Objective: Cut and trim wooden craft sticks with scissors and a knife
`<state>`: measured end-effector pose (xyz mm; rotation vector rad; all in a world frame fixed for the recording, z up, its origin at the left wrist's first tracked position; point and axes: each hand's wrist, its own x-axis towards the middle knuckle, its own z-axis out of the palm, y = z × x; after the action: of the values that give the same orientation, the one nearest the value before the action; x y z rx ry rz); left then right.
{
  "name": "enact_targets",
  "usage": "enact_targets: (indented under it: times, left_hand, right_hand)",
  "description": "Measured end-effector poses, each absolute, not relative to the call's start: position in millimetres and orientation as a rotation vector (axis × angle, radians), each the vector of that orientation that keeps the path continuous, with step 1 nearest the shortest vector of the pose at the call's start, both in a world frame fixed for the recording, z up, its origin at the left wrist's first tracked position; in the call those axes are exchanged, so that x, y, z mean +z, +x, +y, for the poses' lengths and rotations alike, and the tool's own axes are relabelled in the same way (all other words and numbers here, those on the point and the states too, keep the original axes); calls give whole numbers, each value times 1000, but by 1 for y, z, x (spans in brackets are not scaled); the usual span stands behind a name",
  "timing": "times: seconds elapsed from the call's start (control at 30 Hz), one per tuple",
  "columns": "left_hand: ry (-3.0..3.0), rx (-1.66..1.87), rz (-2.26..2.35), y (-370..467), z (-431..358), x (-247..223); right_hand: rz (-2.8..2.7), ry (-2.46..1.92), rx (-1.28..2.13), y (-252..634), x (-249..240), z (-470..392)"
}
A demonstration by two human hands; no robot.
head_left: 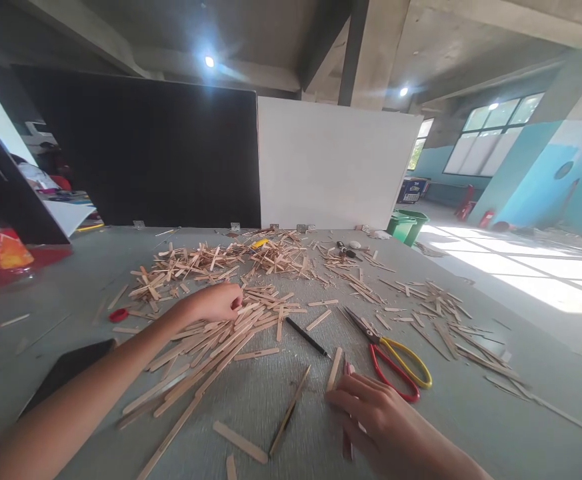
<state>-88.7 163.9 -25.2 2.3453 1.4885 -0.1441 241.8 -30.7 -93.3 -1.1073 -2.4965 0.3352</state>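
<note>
Left hand: at the near edge of the heaped wooden sticks, centre of the frame. Left hand has its fingers curled down among the stick ends. Fingertips partly hidden; cannot tell whether a stick is pinched.

Right hand: lower right of centre. Right hand lies low over the table, fingers bent over a dark red strip, which shows above and below them. Contact seems likely; cannot tell whether the strip is gripped or only covered. A single stick slants up and away by the fingertips, touching or just beside.

Layout: sticks fan from the centre toward the lower left, many overlapping; more lie scattered at the right. Black pen sits between the two hands. Scissors, with red and yellow handles, lie beyond the right hand, blades toward the upper left. A thin pointed tool, type unclear, lies at lower centre. Red ring at left.

Handling notes (judgement): sticks cross one another, so a top one should come free more cleanly if pinched near its end and lifted, rather than dragged. Light fingertip pressure suits such thin wood; a hard squeeze could snap it. Right palm best kept low and steady, away from the scissors' handles, so the strip and single stick do not skid.
</note>
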Motion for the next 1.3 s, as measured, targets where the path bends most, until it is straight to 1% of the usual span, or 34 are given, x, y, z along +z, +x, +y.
enact_targets:
  times: [0.17,0.37,0.6,0.8,1.0,1.13,1.3]
  left_hand:
    - [2301,44,1370,-93,157,3]
    - [2118,410,1234,-80,132,35]
    - [1961,635,1185,-69,118,39]
    - [1908,699,1231,-68,119,37]
    - [1977,709,1324,-72,124,34]
    - [2052,634,1390,-75,130,29]
    - [2168,447,1524,-79,139,18]
  right_hand:
    - [-2480,-1109,313,241,-88,-32]
    - [-2484,-1091,301,243,-89,-32]
    - [-2493,-1117,349,244,-93,-32]
    - [-2479,-1131,350,245,-93,-32]
    - [-2483,-1115,313,244,-92,-33]
    - [-2466,-1124,295,246,-94,-34]
    - [-2472,-1138,317,246,-95,-33]
